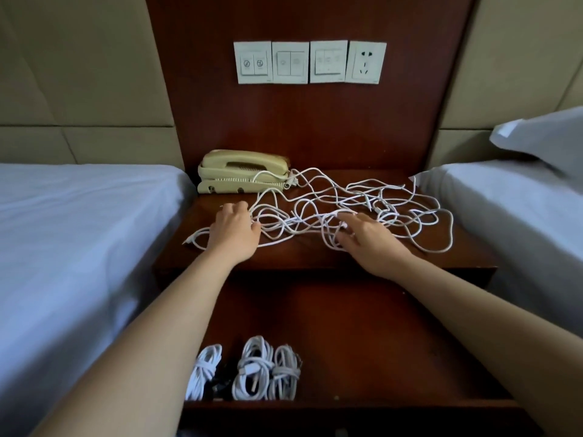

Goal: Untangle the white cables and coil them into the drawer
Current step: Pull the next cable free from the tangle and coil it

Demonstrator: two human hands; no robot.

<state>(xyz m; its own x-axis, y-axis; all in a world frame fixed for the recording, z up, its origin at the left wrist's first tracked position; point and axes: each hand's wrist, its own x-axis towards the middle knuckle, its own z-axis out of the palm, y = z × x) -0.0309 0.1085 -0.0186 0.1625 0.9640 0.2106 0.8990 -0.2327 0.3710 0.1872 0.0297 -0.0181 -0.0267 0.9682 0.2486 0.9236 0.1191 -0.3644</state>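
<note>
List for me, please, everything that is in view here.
tangled cables: one heap, white, nightstand top
coiled cables: three bundles, white, open drawer
black item: one, unclear, between those bundles
telephone: one, cream, nightstand's back left
wall plates: four, white, wood panel
beds: two, white sheets, either side
pillow: one, white, right bed
left hand: on the tangle's left part
right hand: fingers spread, touching the tangle's middle

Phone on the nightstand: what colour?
Cream-beige phone, somewhat yellowed; the head view shows it clearly.
</note>
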